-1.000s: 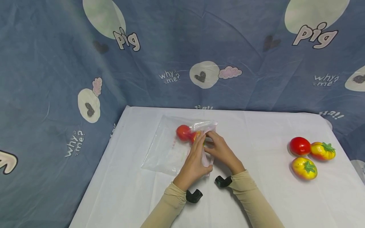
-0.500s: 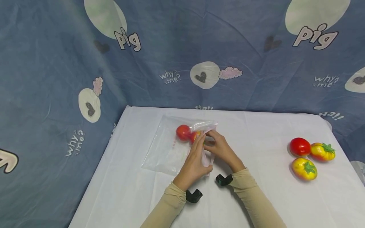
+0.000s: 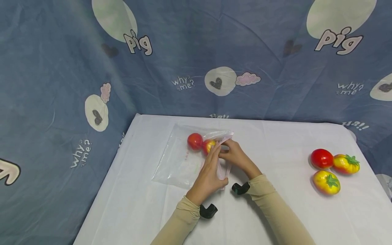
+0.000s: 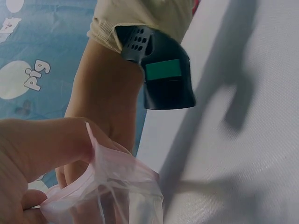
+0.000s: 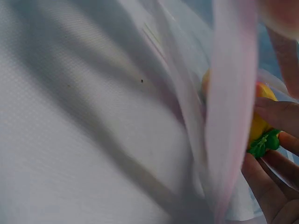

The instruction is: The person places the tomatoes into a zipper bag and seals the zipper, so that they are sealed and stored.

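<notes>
A clear plastic zip bag (image 3: 174, 170) with a pinkish mouth strip lies flat, its mouth toward the right. Inside it are a red tomato (image 3: 195, 141) and, touching it, a yellow-and-red tomato (image 3: 209, 145) with a green leafy top, both looking like toys. My left hand (image 3: 208, 175) pinches the bag's mouth edge and spreads it; the left wrist view shows the thumb against the pink film (image 4: 100, 161). My right hand (image 3: 235, 154) reaches into the mouth. In the right wrist view, its fingers (image 5: 278, 114) curl round the yellow-and-red tomato, partly hidden by the film.
At the table's right side sit a red tomato (image 3: 322, 159) and two yellow-and-red ones, the back one (image 3: 346, 164) and the front one (image 3: 326, 182). A white cloth (image 3: 275, 143) covers the table. A blue patterned curtain (image 3: 171, 51) hangs behind and at the left.
The right hand has pushed slightly deeper into the bag. Both tomatoes inside have shifted a little left, and more of the yellow-and-red one shows. The left hand stays still.
</notes>
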`<state>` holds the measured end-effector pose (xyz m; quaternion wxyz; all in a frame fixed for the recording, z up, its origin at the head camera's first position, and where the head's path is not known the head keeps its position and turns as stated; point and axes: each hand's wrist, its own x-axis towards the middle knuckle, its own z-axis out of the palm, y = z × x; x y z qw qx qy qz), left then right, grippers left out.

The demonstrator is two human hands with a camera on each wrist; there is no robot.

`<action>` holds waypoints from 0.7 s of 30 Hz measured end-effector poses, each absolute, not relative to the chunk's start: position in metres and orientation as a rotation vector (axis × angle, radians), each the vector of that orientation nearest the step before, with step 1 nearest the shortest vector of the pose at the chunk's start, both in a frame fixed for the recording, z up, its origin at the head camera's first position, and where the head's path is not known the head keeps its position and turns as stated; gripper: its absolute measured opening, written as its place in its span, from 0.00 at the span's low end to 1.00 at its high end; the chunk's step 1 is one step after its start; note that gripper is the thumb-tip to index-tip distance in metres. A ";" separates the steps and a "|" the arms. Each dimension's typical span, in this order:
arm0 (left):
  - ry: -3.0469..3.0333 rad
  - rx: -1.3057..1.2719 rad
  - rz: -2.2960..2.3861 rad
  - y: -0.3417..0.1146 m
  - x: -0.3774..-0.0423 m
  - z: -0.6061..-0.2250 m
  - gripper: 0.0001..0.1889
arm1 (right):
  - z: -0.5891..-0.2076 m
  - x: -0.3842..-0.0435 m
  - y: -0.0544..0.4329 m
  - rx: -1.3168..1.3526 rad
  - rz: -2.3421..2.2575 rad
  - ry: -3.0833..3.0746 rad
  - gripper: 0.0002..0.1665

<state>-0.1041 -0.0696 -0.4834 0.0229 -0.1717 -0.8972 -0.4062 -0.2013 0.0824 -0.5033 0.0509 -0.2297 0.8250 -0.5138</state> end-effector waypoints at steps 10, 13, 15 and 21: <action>-2.784 -0.522 -1.259 -0.069 -0.104 -0.484 0.62 | -0.503 -0.209 0.079 -0.742 -1.552 2.480 0.27; -2.781 -0.519 -1.264 -0.069 -0.104 -0.485 0.62 | -0.503 -0.212 0.078 -0.778 -1.498 2.523 0.26; -2.780 -0.516 -1.268 -0.069 -0.104 -0.486 0.62 | -0.504 -0.214 0.076 -0.781 -1.479 2.525 0.26; -2.783 -0.502 -1.265 -0.069 -0.103 -0.487 0.63 | -0.504 -0.217 0.072 -0.796 -1.487 2.508 0.23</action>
